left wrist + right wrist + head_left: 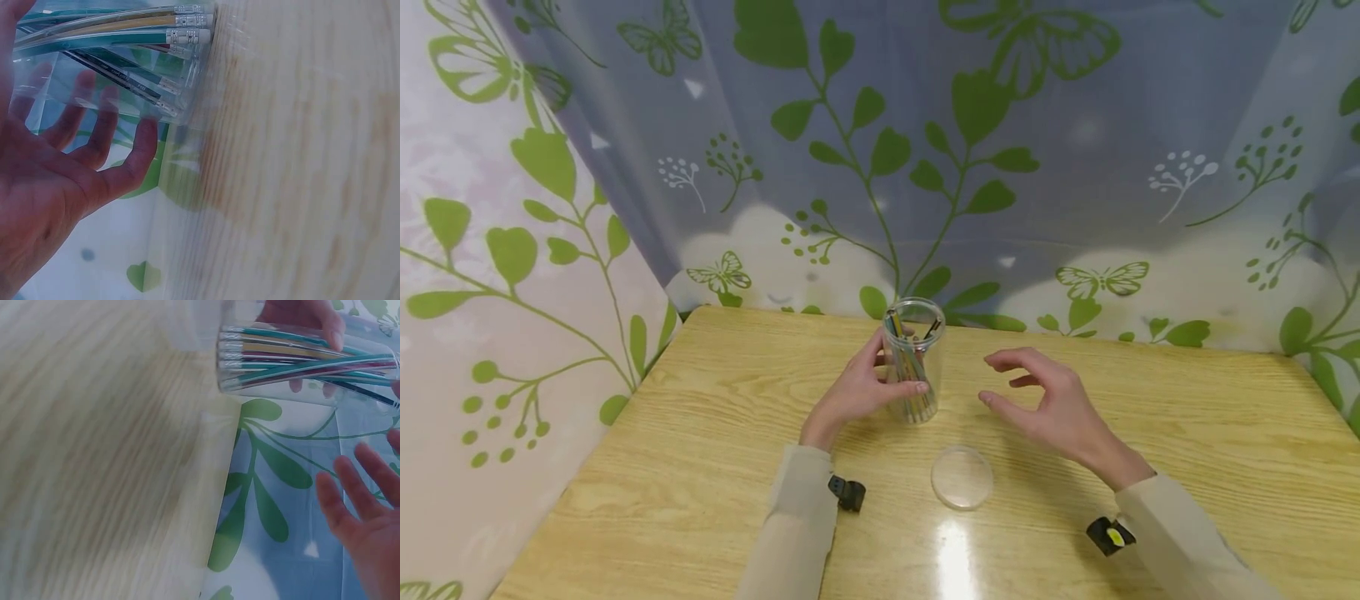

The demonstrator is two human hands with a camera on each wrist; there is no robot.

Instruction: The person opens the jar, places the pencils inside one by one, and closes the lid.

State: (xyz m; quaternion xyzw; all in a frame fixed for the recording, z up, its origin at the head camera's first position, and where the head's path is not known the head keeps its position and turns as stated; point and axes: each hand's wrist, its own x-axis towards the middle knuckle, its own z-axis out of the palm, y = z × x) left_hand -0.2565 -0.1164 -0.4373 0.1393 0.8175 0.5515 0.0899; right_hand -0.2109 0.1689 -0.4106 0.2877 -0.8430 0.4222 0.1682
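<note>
My left hand (856,390) holds a tall clear plastic jar (931,379) from its left side, thumb across the front and fingers behind. The jar stands upright on the table with its mouth uncovered. Several pencils (300,359) in teal, yellow, dark red and black lean inside it. Their white erasers (199,35) sit at the jar's bottom in the left wrist view. To the right of the jar, apart from it, my right hand (1056,410) hovers with thumb and fingers spread and loosely bent, holding nothing. A round clear lid (962,477) lies flat in front of the jar.
The wooden table (722,400) carries the jar and lid. Behind its far edge hangs a blue curtain (1075,192) with green leaves and butterflies, and a similar pale cloth (460,333) hangs along the left.
</note>
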